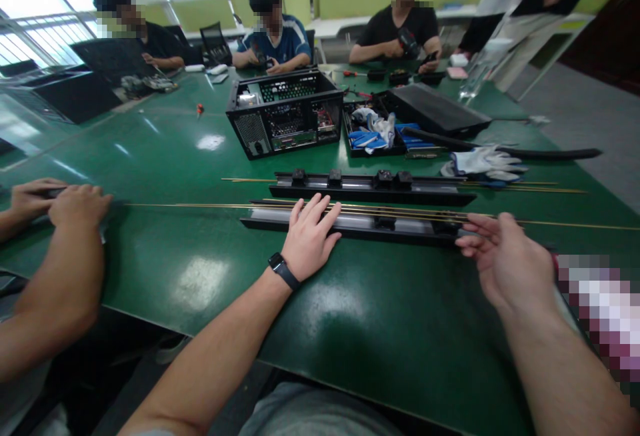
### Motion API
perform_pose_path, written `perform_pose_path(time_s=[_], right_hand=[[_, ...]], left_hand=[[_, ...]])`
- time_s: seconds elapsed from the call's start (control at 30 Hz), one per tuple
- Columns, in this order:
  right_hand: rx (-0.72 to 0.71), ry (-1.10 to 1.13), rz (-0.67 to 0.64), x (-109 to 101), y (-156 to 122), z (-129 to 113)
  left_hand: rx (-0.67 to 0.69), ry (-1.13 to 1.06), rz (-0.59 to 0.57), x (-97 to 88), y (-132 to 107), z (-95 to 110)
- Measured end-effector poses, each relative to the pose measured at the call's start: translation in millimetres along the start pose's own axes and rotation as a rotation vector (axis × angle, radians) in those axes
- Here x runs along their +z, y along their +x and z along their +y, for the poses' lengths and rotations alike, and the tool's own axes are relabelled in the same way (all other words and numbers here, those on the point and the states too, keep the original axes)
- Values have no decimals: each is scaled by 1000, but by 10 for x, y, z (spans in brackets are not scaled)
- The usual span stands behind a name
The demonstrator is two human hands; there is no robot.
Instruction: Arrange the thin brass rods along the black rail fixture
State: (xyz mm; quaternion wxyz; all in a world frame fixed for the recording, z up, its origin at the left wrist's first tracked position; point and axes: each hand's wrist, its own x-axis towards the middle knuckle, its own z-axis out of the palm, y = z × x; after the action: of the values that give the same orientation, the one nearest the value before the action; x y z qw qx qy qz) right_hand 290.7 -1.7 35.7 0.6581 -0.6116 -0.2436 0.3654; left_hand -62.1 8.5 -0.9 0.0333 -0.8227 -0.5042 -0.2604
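My left hand (pixel 310 236) lies flat with fingers spread on the near black rail (pixel 390 226), pressing its left part and the thin brass rods (pixel 200 207) that run along it. At the rail's right end my right hand (pixel 503 259) has its fingers curled, with the fingertips pinching the brass rods. A second black rail (pixel 370 189) with several black clips lies just behind, parallel to the first, with more brass rods beside it.
A co-worker's two hands (pixel 55 206) rest on the green table (pixel 210 276) at the left. Behind the rails stand an open black computer case (pixel 285 116), a tray with blue-white gloves (pixel 373 133), a black panel (pixel 435 109) and loose gloves (pixel 483 163). Other people sit at the far side.
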Motion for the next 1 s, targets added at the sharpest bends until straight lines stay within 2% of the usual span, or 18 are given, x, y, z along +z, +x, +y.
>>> perform_pose_path(time_s=[0.3,0.5,0.77,1.0], right_hand=[[15,-18,-1,-25,42,10],[-25,6,175,-146,211,37],[-60,-19,13,-53,36,77],[-58,-31,-34,-36,-27,44]], left_hand=[[-4,7,-15,-14,4,11],[-25,6,3,-2,-9,28],[-64,6,-29,-42,-8,75],[-57,16,-30,-50,-11,70]])
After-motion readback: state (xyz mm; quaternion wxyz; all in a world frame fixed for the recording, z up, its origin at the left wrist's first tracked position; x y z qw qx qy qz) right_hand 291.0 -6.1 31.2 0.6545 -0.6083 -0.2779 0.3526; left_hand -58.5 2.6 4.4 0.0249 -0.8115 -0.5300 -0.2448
